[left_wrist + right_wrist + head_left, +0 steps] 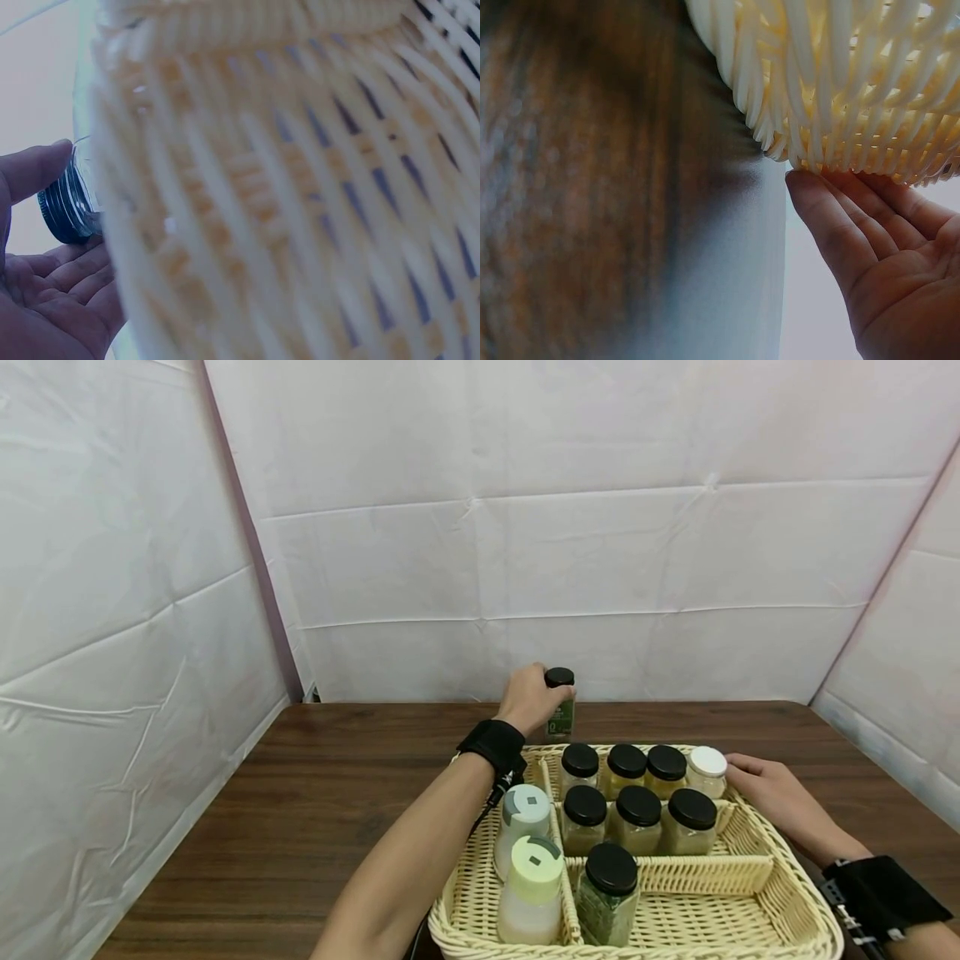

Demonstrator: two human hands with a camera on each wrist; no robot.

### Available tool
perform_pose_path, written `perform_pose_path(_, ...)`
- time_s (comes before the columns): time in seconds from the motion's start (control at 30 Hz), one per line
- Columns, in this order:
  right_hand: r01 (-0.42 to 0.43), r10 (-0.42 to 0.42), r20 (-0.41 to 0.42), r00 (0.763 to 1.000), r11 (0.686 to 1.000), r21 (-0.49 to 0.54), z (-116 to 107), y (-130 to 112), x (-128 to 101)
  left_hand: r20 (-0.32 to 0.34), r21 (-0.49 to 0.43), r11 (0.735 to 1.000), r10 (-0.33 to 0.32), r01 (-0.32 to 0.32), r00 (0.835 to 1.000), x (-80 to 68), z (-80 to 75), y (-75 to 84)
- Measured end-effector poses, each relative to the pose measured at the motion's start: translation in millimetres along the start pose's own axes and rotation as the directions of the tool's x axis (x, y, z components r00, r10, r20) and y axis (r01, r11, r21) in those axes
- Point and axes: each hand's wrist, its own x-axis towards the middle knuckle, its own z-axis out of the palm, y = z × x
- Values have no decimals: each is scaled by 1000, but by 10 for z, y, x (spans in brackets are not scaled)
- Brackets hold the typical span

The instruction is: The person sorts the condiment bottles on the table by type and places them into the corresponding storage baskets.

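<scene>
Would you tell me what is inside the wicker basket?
The wicker basket holds eight black-lidded jars, one white-lidded jar and two pale dispenser bottles. Its floor beneath them is hidden.

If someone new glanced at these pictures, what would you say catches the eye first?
The pale woven wicker basket on the dark wooden table, packed with black-lidded glass spice jars. Behind its far edge, the left hand grips a green-labelled black-capped jar standing on the table, while the right hand rests against the basket's right rim.

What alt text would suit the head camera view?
A person's left hand grips a black-capped jar standing on the wooden table behind a wicker basket of jars, while the right hand rests at the basket's right rim.
</scene>
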Motion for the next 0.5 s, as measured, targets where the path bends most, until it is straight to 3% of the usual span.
perform_pose_path(0.33, -2, 2, -3, 1000, 1000, -2, 7, 4, 4, -34, -34, 999, 35, -36, 999, -21, -53, 50)
perform_pose_path(0.5, -20, 19, 25, 1000, 1000, 10, -9, -6, 32, -93, -55, 997, 53, -58, 994, -39, -94, 88)
